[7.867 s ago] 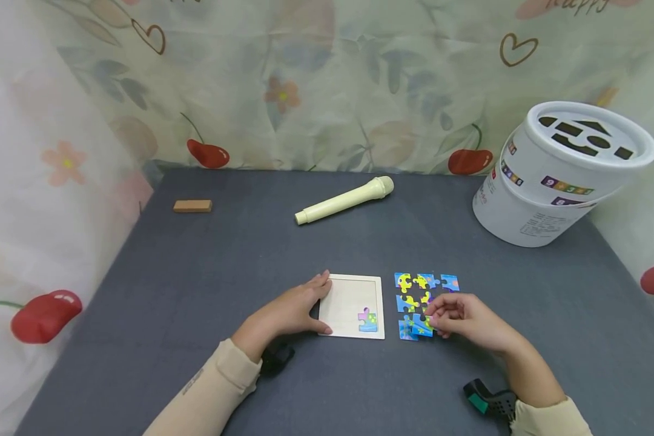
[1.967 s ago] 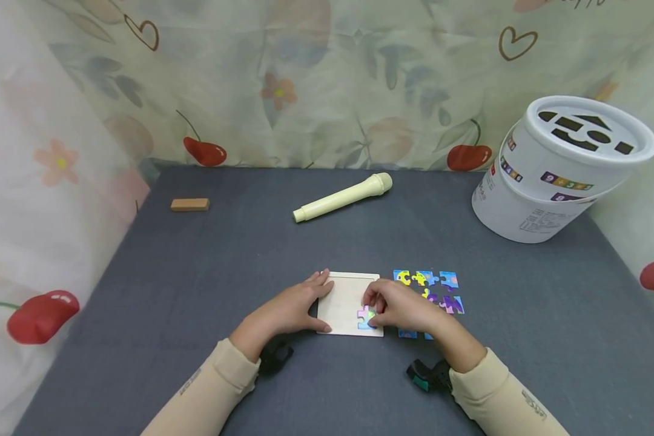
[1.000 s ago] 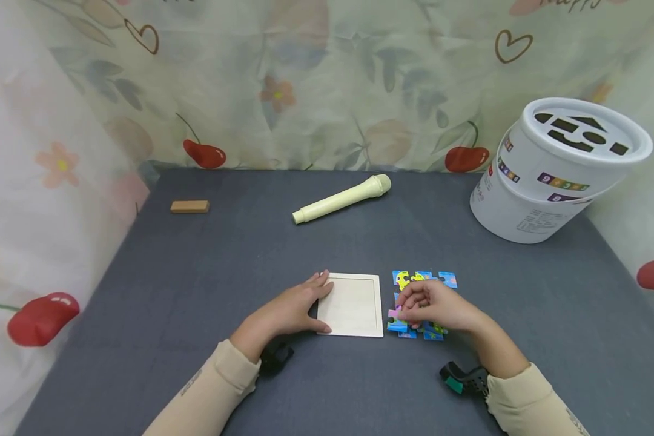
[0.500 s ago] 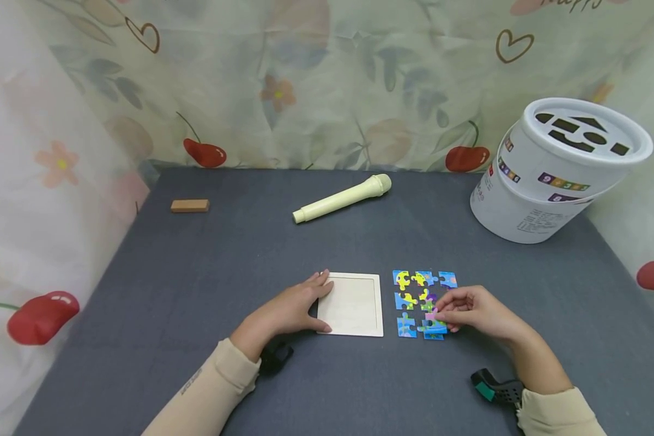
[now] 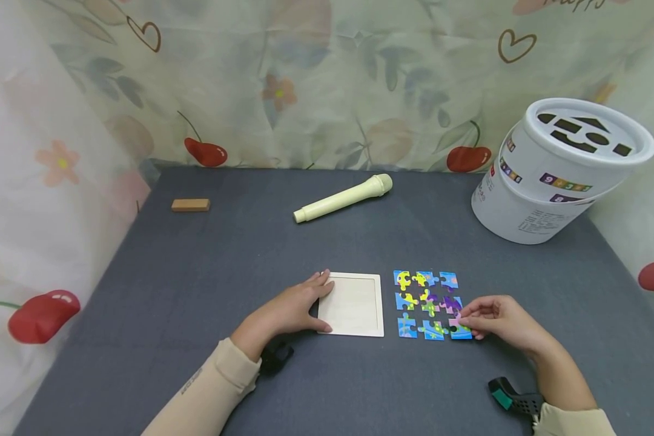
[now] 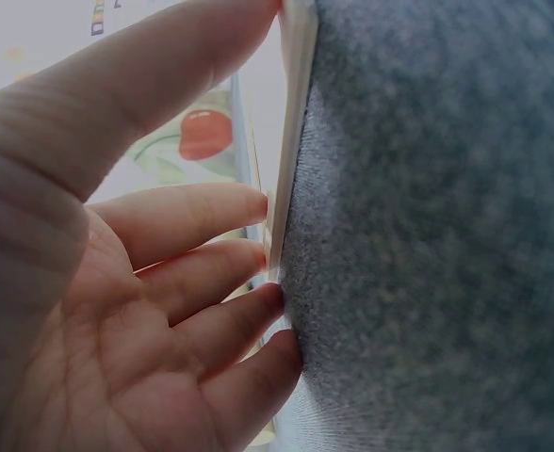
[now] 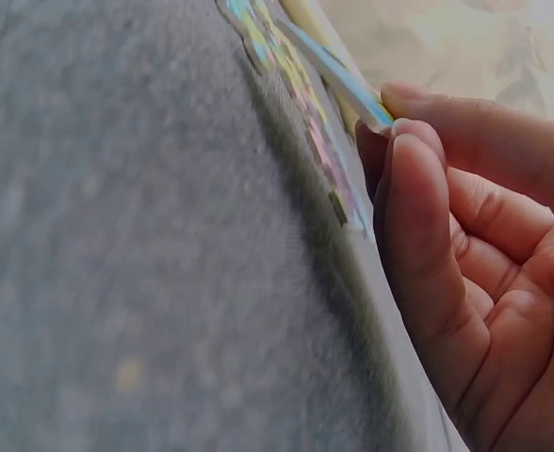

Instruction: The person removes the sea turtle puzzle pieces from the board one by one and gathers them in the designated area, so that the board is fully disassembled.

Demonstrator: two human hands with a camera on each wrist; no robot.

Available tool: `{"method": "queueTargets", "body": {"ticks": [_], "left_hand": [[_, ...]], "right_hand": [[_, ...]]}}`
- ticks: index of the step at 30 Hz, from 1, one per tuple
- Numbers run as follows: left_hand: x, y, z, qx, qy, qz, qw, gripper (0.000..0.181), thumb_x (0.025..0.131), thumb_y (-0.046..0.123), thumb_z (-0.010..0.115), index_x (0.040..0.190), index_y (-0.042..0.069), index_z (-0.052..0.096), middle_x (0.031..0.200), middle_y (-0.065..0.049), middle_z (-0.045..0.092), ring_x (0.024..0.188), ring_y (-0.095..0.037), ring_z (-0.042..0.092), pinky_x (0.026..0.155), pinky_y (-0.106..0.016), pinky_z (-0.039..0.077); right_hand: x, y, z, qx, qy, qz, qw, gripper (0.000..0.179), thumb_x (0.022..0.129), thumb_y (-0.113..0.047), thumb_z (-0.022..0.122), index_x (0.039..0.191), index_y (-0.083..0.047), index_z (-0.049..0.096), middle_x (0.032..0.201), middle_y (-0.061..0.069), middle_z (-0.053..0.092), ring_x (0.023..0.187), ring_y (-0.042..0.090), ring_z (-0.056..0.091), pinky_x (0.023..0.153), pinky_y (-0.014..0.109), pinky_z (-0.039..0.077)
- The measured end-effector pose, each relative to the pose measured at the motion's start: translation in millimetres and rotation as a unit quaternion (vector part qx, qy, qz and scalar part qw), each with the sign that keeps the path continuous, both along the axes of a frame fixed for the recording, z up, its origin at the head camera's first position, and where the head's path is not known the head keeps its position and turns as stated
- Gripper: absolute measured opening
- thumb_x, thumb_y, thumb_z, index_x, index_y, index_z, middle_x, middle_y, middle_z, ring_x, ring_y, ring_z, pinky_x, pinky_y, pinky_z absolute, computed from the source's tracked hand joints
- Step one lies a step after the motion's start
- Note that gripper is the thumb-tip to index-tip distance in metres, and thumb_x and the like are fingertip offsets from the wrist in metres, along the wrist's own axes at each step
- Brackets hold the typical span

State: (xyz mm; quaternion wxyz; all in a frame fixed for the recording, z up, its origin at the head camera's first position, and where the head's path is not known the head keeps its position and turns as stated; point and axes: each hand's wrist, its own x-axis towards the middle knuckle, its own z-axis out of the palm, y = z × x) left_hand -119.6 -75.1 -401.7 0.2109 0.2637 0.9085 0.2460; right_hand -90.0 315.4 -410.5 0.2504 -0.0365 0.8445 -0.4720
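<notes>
In the head view my right hand (image 5: 496,321) pinches a pink-and-blue puzzle piece (image 5: 458,332) at the lower right of the laid-out pieces. The right wrist view shows the pinched piece (image 7: 348,80) tilted between thumb and fingertips, one end raised off the table. Several other jigsaw pieces (image 5: 433,330), blue, yellow and purple, lie apart in three rows. To their left is a square pale wooden puzzle tray (image 5: 354,306) with a bare base. My left hand (image 5: 294,306) rests along its left edge, thumb and fingers spread; its fingertips touch the tray rim (image 6: 296,104) in the left wrist view.
A cream toy microphone (image 5: 343,198) lies behind the tray. A small wooden block (image 5: 191,205) sits at the back left. At the back right stands a tilted white bucket (image 5: 556,175) with shape holes in its lid. Floral cloth (image 5: 332,91) hangs behind the dark table.
Two seconds ago the right hand was at a piece in the tray; it has since lifted that piece out and carried it right, past the other pieces. The left hand stays put.
</notes>
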Motion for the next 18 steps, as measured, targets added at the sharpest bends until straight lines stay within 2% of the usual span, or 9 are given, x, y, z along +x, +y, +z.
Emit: {"method": "queueTargets", "body": {"ticks": [13, 18], "left_hand": [[1.1, 0.1, 2.2, 0.003, -0.003, 0.002, 1.0, 0.083, 0.076, 0.03, 0.077, 0.143, 0.004, 0.036, 0.155, -0.012, 0.019, 0.144, -0.027, 0.017, 0.114, -0.044, 0.023], [0.6, 0.1, 1.1, 0.001, -0.003, 0.003, 1.0, 0.083, 0.076, 0.03, 0.077, 0.143, 0.004, 0.035, 0.155, -0.012, 0.019, 0.144, -0.027, 0.017, 0.114, -0.044, 0.023]], "right_hand": [[1.8, 1.1, -4.4, 0.003, 0.009, -0.006, 0.9999, 0.036, 0.088, -0.022, 0.065, 0.103, 0.011, 0.061, 0.08, 0.007, 0.067, 0.061, 0.007, 0.059, 0.058, 0.026, 0.054], [2.8, 0.6, -3.2, -0.005, 0.015, 0.003, 0.9999, 0.035, 0.086, -0.019, 0.067, 0.102, 0.012, 0.06, 0.081, 0.009, 0.065, 0.063, 0.006, 0.059, 0.06, 0.027, 0.055]]}}
